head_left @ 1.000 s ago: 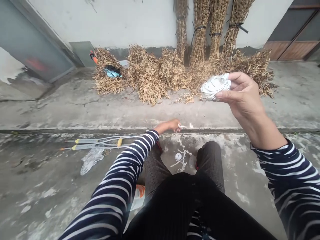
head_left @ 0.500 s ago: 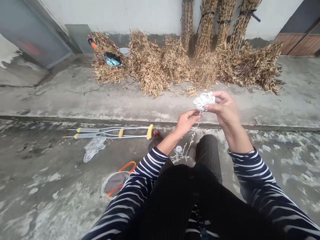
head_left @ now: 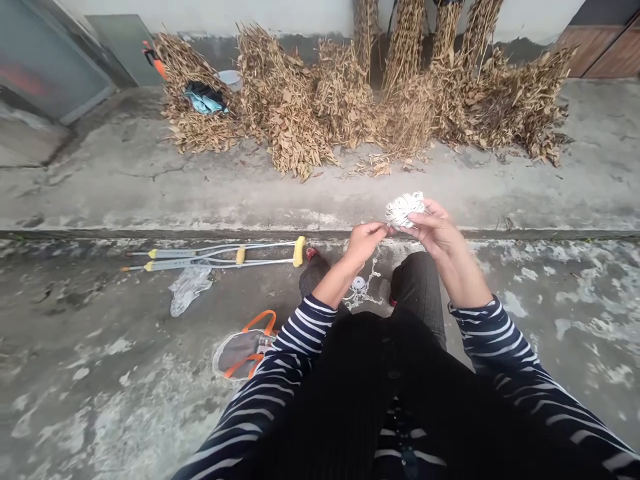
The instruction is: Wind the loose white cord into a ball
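A white bundle of wound cord with dark flecks (head_left: 404, 210) is held up in front of me at the fingertips of my right hand (head_left: 437, 230). Thumb and fingers grip its right side. My left hand (head_left: 367, 243) is closed in a pinch at the bundle's lower left edge, on what looks like a strand of the same cord; the fingertips hide most of it. Below, between my feet, loose crinkled white cord (head_left: 373, 277) trails over the ground around a small white spool (head_left: 359, 283).
Crutches with yellow pads (head_left: 225, 257) lie to the left, beside a clear plastic bag (head_left: 190, 287). An orange-handled mesh bag (head_left: 240, 350) rests near my left sleeve. Beyond a low concrete step (head_left: 225, 207), dried plant bundles (head_left: 300, 120) line the wall.
My left hand has moved up against the bundle's lower edge and its fingers have closed. The bundle has turned slightly in my right hand. The view has tipped downward.
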The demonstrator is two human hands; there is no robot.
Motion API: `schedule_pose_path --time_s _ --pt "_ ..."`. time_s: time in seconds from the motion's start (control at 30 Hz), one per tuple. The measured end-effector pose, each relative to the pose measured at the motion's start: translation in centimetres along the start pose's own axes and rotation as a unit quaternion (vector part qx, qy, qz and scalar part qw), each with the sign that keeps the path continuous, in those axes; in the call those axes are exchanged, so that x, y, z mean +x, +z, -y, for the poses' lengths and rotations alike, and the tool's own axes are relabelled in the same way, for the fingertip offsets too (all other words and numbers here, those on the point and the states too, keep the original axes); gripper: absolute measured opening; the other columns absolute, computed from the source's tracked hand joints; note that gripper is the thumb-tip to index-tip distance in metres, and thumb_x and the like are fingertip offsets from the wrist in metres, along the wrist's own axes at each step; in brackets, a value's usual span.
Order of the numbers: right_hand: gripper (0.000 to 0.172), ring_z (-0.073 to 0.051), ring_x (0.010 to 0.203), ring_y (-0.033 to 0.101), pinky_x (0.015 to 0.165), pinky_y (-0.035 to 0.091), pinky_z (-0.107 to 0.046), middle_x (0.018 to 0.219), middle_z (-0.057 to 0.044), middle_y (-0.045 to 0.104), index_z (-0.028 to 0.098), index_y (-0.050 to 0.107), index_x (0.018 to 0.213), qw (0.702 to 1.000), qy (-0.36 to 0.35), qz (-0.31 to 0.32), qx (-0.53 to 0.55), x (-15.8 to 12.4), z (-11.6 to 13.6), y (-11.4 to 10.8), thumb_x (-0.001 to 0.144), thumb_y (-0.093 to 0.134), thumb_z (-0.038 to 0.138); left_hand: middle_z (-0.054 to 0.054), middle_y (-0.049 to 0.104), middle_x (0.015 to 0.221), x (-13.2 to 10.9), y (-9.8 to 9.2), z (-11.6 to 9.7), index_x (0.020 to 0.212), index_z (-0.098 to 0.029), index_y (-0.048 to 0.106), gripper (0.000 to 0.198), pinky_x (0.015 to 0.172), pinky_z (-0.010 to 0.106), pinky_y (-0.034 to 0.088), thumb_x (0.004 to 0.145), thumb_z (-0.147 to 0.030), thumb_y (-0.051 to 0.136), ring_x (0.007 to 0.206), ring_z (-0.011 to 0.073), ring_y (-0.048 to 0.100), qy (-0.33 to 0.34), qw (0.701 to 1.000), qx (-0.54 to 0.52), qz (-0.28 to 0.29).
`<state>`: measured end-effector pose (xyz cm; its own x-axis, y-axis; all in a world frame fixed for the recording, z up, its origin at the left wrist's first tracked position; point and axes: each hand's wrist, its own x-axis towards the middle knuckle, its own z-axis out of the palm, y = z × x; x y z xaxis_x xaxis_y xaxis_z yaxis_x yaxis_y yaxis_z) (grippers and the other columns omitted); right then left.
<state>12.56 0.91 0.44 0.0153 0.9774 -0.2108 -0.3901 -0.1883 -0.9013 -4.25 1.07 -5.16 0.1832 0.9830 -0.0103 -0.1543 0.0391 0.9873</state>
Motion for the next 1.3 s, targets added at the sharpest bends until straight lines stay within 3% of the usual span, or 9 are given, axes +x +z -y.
schedule_pose_path --time_s 0.13,0.27,0.53,0.77,0.97,1.1,1.2,1.3 --pt "0.071 -0.017 0.08 0.07 0.069 0.065 -0.033 0.093 0.0 0.071 0.02 0.058 0.097 1.0 -0.018 -0.006 0.0 -0.5 0.0 0.6 0.038 0.097 0.025 0.007 0.081 0.097 0.7 -0.1 0.4 0.09 -0.017 0.08 0.015 0.094 0.033 0.052 0.081 -0.027 0.075 0.095 0.0219 0.073 0.032 0.998 0.028 -0.054" --pt "0.07 -0.016 0.08 0.069 0.065 0.063 -0.029 0.095 0.0 0.071 0.02 0.058 0.095 0.998 -0.056 -0.015 -0.016 -1.1 0.9 1.1 0.038 0.098 0.025 0.007 0.081 0.097 0.6 0.5 -0.1 0.099 -0.017 0.079 0.02 0.091 0.033 0.054 0.082 -0.027 0.076 0.092 0.0207 0.074 0.049 0.998 -0.023 -0.031" --pt "0.068 -0.017 0.088 0.069 0.07 0.063 -0.03 0.102 -0.002 0.071 0.022 0.059 0.101 0.997 -0.067 -0.006 -0.038 -1.0 0.6 0.5 0.045 0.098 0.028 0.005 0.076 0.076 0.2 0.6 -0.3 0.083 -0.015 0.073 0.027 0.08 0.033 0.053 0.078 -0.04 0.081 0.071 0.0169 0.071 -0.046 0.994 -0.079 0.064" --pt "0.067 -0.014 0.079 0.069 0.064 0.063 -0.026 0.093 0.001 0.071 0.021 0.059 0.097 0.997 -0.072 -0.021 -0.011 -0.7 1.0 1.3 0.042 0.097 0.025 0.003 0.075 0.069 0.8 0.3 -0.9 0.082 -0.015 0.066 0.018 0.083 0.034 0.054 0.076 -0.028 0.078 0.064 0.0161 0.07 -0.047 0.995 -0.067 0.056" --pt "0.066 -0.012 0.071 0.068 0.061 0.063 -0.024 0.087 0.002 0.071 0.019 0.061 0.096 0.998 -0.045 -0.034 0.011 0.0 1.5 0.9 0.04 0.098 0.023 0.004 0.075 0.075 -0.8 -0.2 -2.7 0.092 -0.015 0.069 0.025 0.082 0.034 0.054 0.08 -0.035 0.079 0.068 0.0168 0.072 -0.068 0.978 -0.115 0.161" --pt "0.057 -0.01 0.08 0.069 0.073 0.066 -0.021 0.096 0.003 0.072 0.021 0.065 0.098 0.999 0.016 0.0 0.038 0.7 1.0 -0.3 0.051 0.097 0.027 0.005 0.072 0.073 -1.2 -0.8 -1.7 0.083 -0.014 0.068 0.034 0.079 0.033 0.055 0.078 -0.043 0.085 0.067 0.0163 0.071 -0.111 0.966 -0.155 0.173" --pt "0.05 -0.01 0.084 0.068 0.078 0.066 -0.02 0.1 0.002 0.072 0.022 0.065 0.096 0.998 0.033 0.026 0.041 0.6 0.9 -0.7 0.057 0.095 0.03 -0.001 0.065 0.061 -1.1 -0.9 -0.7 0.085 -0.014 0.067 0.042 0.071 0.031 0.055 0.071 -0.045 0.091 0.052 0.011 0.061 -0.153 0.95 -0.205 0.18" --pt "0.046 -0.009 0.087 0.069 0.079 0.065 -0.018 0.105 0.002 0.072 0.022 0.067 0.1 0.998 0.031 0.048 0.034 0.0 1.1 -0.3 0.063 0.092 0.029 -0.005 0.059 0.054 -1.1 -0.7 -0.3 0.088 -0.015 0.066 0.042 0.065 0.028 0.053 0.075 -0.048 0.089 0.041 0.0065 0.049 -0.173 0.928 -0.217 0.248"
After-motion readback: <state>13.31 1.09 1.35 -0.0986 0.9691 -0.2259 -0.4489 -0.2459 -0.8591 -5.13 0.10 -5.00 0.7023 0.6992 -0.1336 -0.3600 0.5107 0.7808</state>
